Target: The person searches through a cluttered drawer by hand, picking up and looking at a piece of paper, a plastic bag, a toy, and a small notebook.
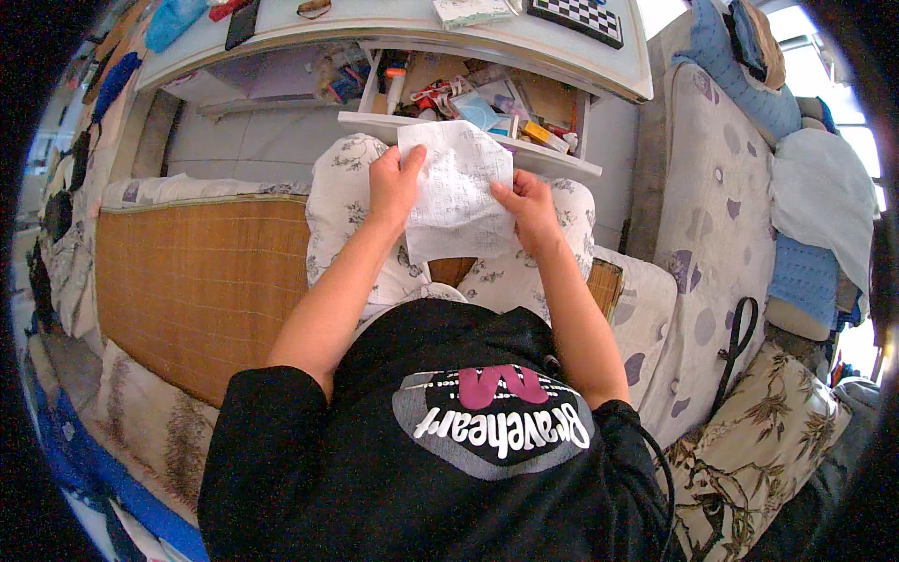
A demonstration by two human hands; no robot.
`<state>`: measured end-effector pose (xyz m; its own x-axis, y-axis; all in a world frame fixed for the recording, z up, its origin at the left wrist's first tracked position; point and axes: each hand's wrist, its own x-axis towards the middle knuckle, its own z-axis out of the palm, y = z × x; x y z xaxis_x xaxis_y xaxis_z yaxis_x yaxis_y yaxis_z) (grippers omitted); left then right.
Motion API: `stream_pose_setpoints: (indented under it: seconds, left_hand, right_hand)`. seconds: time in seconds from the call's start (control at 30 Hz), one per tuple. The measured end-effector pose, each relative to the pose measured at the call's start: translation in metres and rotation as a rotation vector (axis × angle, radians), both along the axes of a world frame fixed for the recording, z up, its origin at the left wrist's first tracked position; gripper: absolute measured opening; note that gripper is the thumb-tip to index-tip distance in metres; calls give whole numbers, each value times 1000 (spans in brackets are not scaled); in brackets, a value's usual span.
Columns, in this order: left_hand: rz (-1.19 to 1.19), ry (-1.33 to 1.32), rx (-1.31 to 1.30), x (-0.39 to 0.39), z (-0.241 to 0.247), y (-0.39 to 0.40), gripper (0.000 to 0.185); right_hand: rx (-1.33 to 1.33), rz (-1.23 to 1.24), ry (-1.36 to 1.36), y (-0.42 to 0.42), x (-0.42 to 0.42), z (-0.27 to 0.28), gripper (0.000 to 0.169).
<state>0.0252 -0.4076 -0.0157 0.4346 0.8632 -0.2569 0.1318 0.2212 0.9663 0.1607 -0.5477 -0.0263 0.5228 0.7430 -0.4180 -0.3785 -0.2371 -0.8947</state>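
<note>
Both hands hold a creased white sheet of paper [460,204] with handwriting on it, spread out above my lap. My left hand [395,184] grips its left edge, thumb on top. On the right edge, my right hand [530,207] pinches the sheet between thumb and fingers. Just beyond the paper an open drawer [358,121] juts from the table. It contains a white tube with an orange cap [395,90], a light-blue packet [474,111], a yellow box [545,137] and tangled red and white items [439,97]. The paper's top edge overlaps the drawer front.
On the table [393,24] lie a checkered board [579,20], a white packet [474,10], a dark flat object [242,27] and a blue plastic bag [174,24]. A bamboo mat [204,281] covers the seat to my left. A patterned sofa [709,232] borders my right side.
</note>
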Motion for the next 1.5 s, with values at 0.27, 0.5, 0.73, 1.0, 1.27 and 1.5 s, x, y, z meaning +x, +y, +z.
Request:
stream_pose_setpoints:
  seconds: [0.27, 0.5, 0.73, 1.0, 1.27, 1.5]
  left_hand:
    - [-36, -23, -9, -1, -2, 28, 24]
    - [-397, -13, -142, -12, -14, 13, 45]
    - [-366, 21, -171, -19, -23, 12, 48]
    - [-358, -4, -139, -17, -22, 15, 51]
    - [-613, 126, -101, -18, -10, 23, 50]
    - [-661, 197, -73, -22, -4, 25, 42]
  right_hand:
    - [42, 77, 137, 0, -4, -7, 22]
    - [167, -112, 253, 3, -4, -26, 22]
    - [167, -156, 360, 0, -5, -33, 21]
    - [148, -122, 352, 0, -1, -38, 21]
    - [174, -271, 259, 7, -1, -28, 21]
    - [122, -376, 430, 6, 8, -41, 29]
